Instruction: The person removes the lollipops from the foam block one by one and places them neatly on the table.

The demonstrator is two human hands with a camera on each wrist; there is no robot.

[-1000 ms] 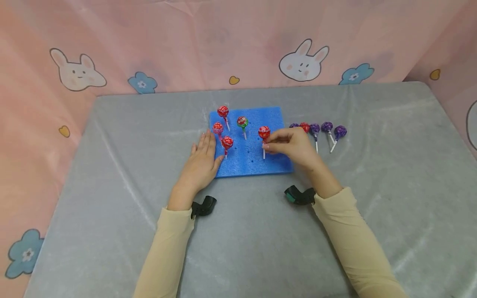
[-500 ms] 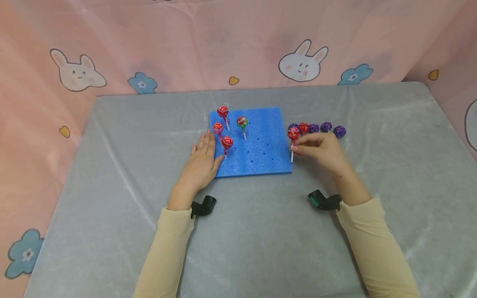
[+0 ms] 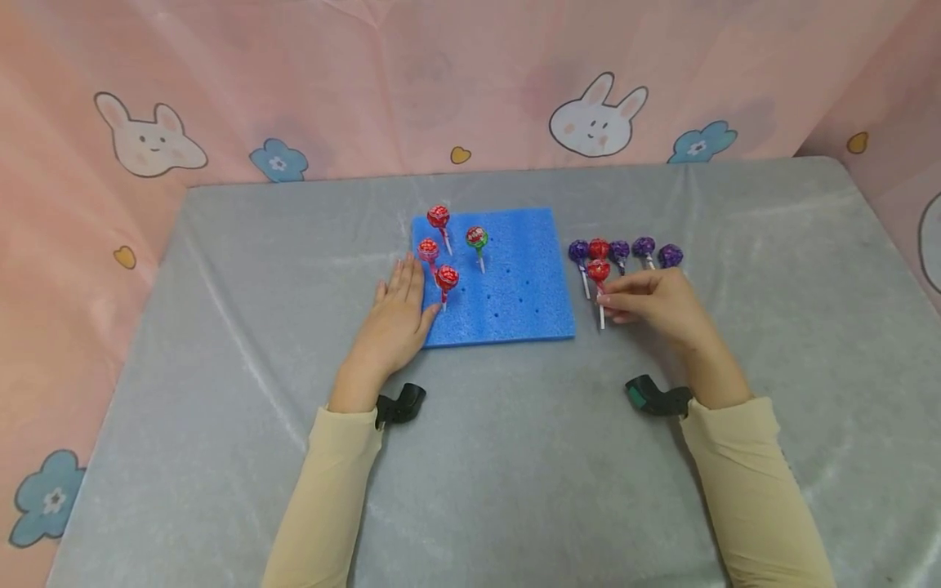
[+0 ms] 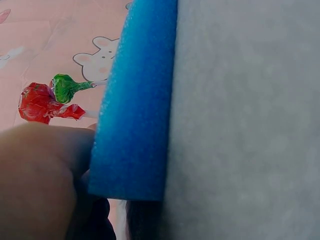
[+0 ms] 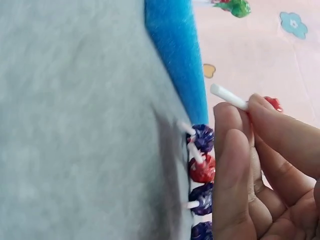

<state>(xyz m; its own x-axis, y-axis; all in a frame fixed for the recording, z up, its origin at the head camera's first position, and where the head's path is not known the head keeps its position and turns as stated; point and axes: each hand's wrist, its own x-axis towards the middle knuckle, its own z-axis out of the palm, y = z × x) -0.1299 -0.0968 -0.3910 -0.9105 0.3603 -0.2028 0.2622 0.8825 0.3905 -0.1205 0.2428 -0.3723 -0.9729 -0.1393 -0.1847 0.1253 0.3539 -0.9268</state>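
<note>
Round red-wrapped lollipop (image 3: 599, 270): over the grey cloth-covered bench (image 3: 478, 457), right of the flat blue foam block (image 3: 507, 322) | right hand (image 3: 657, 306): fingers pinch its white stick (image 3: 602, 318) | left hand (image 3: 397, 322): fingers straight along block's left edge | four wrapped lollipops (image 3: 447, 278): stuck stick-down in block | four purple-wrapped lollipops (image 3: 619, 250), one shiny red lollipop (image 3: 599, 247): in a row beyond

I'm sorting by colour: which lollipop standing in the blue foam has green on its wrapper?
In the head view, the rightmost lollipop standing in the foam; the other three lollipops there show red or pink wrappers, no green.
</note>
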